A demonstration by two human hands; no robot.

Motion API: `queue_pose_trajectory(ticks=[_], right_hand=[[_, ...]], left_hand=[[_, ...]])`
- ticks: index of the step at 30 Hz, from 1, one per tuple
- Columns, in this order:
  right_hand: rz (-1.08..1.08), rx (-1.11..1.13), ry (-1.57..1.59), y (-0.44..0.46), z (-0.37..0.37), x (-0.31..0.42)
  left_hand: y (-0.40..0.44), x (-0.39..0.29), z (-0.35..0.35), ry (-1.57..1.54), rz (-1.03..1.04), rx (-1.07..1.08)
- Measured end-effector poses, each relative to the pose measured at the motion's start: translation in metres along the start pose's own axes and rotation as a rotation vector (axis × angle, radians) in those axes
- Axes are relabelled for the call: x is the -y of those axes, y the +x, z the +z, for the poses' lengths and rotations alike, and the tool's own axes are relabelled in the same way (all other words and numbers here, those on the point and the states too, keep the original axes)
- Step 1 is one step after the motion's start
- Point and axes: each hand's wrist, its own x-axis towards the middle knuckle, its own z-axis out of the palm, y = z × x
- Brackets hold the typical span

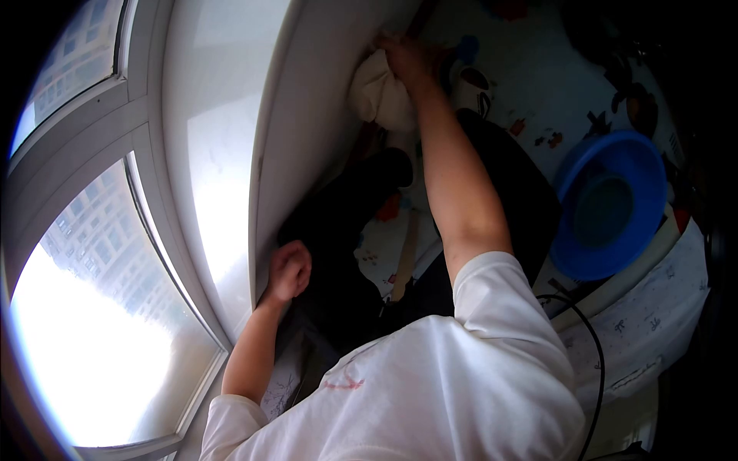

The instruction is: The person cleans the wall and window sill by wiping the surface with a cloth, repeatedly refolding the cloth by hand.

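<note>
My right hand reaches far forward and grips a pale cloth, which hangs bunched below the fingers against the white wall panel under the window sill. Close to my body on the left, my left hand is curled into a loose fist beside the sill's edge, with nothing visible in it. My dark-trousered legs are bent beneath my arms. Shadow hides part of the right fingers.
Bright windows and a white sill run along the left. On the right stands a blue basin, near a patterned white cover and a black cable. A light cup is beside my right forearm.
</note>
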Motion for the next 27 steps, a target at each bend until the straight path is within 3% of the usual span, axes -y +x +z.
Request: queue_pose_trajectory(ticks=[2, 5, 8, 11, 14, 20, 23, 27], right_hand=[[0.039, -0.084, 0.01, 0.008, 0.006, -0.004], [0.097, -0.056, 0.129, -0.003, 0.003, 0.006], [0.102, 0.058, -0.003, 0.008, -0.001, -0.004], [-0.039, 0.05, 0.034, 0.015, -0.001, -0.015], [0.067, -0.045, 0.065, 0.028, 0.004, -0.018], [0.096, 0.069, 0.113, 0.024, 0.003, -0.02], [-0.14, 0.074, -0.003, 0.037, 0.003, -0.037], [0.084, 0.123, 0.03, 0.031, 0.0, -0.024]], left_hand=[[0.0, 0.0, 0.001, 0.006, -0.017, -0.007], [-0.002, -0.002, 0.001, -0.007, -0.044, -0.027], [-0.001, -0.004, 0.002, 0.0, -0.05, -0.03], [-0.001, -0.005, 0.003, 0.001, -0.038, -0.017], [-0.001, -0.004, 0.002, 0.001, -0.037, -0.014], [0.0, -0.004, 0.001, 0.002, -0.026, -0.014], [0.0, -0.002, 0.0, -0.001, -0.016, -0.003], [0.0, 0.0, 0.0, 0.002, -0.025, -0.018]])
